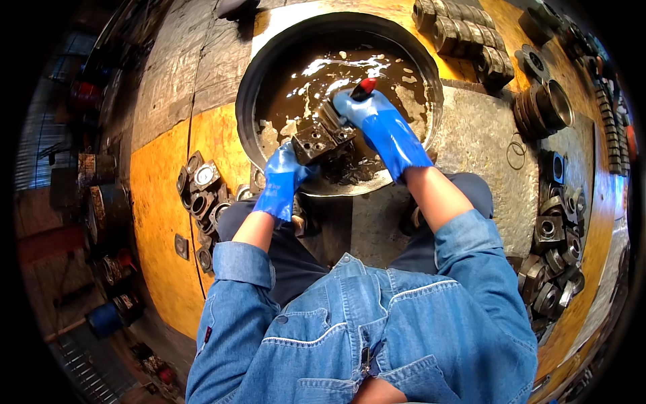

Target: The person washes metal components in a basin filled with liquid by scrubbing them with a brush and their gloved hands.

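Note:
My left hand, in a blue rubber glove, is closed on the side of a dark, wet metal block with several round holes in its face. The block is tilted over the near part of a round black tub of murky brown liquid. In the matching glove, my right hand grips a brush whose red handle end sticks up past the thumb. Its bristle end is at the far edge of the block, partly hidden by the glove.
Several metal housings lie in a heap left of the tub. Rows of thick metal rings stand at the far right, with larger rings nearer. A pile of metal parts lies to my right. A thin wire ring rests on the floor.

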A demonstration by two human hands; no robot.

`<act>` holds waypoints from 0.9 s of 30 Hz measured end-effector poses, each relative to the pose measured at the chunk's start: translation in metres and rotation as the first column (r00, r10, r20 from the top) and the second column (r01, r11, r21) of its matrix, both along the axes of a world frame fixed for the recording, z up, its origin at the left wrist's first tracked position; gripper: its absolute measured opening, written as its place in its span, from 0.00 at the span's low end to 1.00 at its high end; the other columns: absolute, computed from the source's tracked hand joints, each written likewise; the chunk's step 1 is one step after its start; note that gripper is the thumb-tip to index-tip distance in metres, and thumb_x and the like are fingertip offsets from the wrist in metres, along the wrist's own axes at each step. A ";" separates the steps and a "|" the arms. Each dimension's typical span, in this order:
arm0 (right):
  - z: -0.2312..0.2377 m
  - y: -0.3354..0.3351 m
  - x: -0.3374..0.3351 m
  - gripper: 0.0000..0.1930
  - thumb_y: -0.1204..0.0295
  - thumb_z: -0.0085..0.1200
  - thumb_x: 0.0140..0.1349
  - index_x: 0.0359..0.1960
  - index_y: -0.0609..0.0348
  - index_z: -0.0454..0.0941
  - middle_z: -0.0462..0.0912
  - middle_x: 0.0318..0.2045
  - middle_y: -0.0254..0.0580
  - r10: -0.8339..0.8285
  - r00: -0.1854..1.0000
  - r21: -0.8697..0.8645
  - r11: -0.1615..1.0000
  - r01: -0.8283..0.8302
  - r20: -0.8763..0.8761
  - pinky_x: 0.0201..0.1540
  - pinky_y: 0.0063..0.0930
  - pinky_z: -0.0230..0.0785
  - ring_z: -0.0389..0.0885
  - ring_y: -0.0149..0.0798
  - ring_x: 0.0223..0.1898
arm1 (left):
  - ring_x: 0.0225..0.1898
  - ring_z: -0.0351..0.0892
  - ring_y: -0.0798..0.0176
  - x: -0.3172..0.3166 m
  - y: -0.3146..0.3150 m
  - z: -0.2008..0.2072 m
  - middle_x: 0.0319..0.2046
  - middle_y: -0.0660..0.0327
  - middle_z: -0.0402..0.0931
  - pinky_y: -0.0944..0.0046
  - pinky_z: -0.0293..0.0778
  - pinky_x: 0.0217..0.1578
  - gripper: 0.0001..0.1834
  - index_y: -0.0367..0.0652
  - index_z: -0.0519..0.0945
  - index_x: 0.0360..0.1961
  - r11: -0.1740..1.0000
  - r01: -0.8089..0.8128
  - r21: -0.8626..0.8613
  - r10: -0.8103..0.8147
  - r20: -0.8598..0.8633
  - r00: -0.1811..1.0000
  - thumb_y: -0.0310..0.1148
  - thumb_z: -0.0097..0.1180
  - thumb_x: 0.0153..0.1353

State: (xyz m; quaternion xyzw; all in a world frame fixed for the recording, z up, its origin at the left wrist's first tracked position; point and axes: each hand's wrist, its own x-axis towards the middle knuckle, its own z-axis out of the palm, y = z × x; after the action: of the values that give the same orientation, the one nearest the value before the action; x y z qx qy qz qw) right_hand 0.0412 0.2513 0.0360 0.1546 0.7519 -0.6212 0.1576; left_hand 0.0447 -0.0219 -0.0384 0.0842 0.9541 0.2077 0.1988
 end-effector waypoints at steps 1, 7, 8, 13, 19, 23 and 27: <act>0.020 -0.009 0.013 0.16 0.57 0.55 0.69 0.39 0.55 0.88 0.89 0.36 0.48 -0.090 0.996 -0.056 0.994 0.090 0.002 0.49 0.36 0.77 0.86 0.39 0.39 | 0.58 0.88 0.41 0.002 -0.008 -0.004 0.54 0.44 0.89 0.48 0.83 0.59 0.44 0.38 0.83 0.61 1.000 -0.002 0.016 0.003 -0.009 1.000 0.51 0.86 0.47; 0.010 -0.024 0.007 0.17 0.61 0.55 0.68 0.43 0.63 0.87 0.90 0.36 0.50 -0.150 0.986 -0.202 0.966 0.161 0.067 0.51 0.37 0.78 0.88 0.42 0.42 | 0.58 0.88 0.40 0.002 0.005 0.008 0.54 0.44 0.88 0.47 0.83 0.59 0.45 0.40 0.82 0.63 0.999 0.032 0.027 -0.031 -0.036 0.999 0.50 0.86 0.47; 0.012 -0.029 0.006 0.18 0.59 0.57 0.67 0.42 0.63 0.87 0.89 0.35 0.48 -0.137 0.989 -0.151 0.978 0.144 0.057 0.49 0.37 0.77 0.88 0.41 0.40 | 0.58 0.88 0.40 0.003 0.003 0.007 0.54 0.44 0.89 0.47 0.83 0.59 0.45 0.40 0.82 0.63 0.999 0.035 0.033 -0.033 -0.047 0.998 0.51 0.86 0.47; 0.006 -0.024 0.003 0.21 0.57 0.62 0.63 0.44 0.64 0.88 0.90 0.36 0.52 -0.003 0.995 0.097 0.995 -0.007 0.103 0.49 0.39 0.80 0.90 0.44 0.40 | 0.58 0.88 0.43 0.002 0.006 0.014 0.54 0.46 0.89 0.49 0.81 0.60 0.43 0.39 0.81 0.64 1.000 0.001 -0.014 0.000 0.037 0.999 0.46 0.85 0.49; -0.029 -0.016 0.016 0.19 0.55 0.65 0.64 0.41 0.60 0.89 0.90 0.35 0.51 0.041 0.988 0.124 0.990 -0.060 0.149 0.48 0.38 0.81 0.90 0.44 0.39 | 0.58 0.88 0.43 -0.005 0.009 0.007 0.55 0.47 0.89 0.49 0.82 0.60 0.44 0.40 0.82 0.64 0.998 0.040 0.041 -0.039 -0.006 0.999 0.50 0.84 0.48; -0.006 -0.010 0.028 0.20 0.54 0.60 0.66 0.47 0.54 0.91 0.92 0.40 0.52 0.206 0.969 0.350 0.905 -0.242 0.139 0.53 0.41 0.83 0.93 0.50 0.45 | 0.57 0.89 0.44 -0.001 -0.003 -0.001 0.55 0.50 0.90 0.50 0.82 0.60 0.44 0.42 0.82 0.65 0.988 0.024 0.156 -0.026 0.010 1.000 0.49 0.85 0.47; -0.013 0.018 0.017 0.20 0.53 0.59 0.69 0.49 0.53 0.91 0.93 0.40 0.51 0.047 0.970 0.311 0.943 -0.121 0.237 0.52 0.43 0.83 0.93 0.52 0.43 | 0.56 0.89 0.46 -0.003 -0.011 -0.005 0.53 0.50 0.90 0.51 0.83 0.59 0.41 0.42 0.84 0.62 0.974 -0.006 0.227 -0.008 0.060 0.998 0.44 0.86 0.47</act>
State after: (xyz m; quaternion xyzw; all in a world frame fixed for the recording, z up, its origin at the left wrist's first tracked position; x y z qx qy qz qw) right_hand 0.0587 0.2692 0.0234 0.2157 0.8264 -0.4606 0.2415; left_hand 0.0419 -0.0326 -0.0432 0.1006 0.9175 0.3179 0.2171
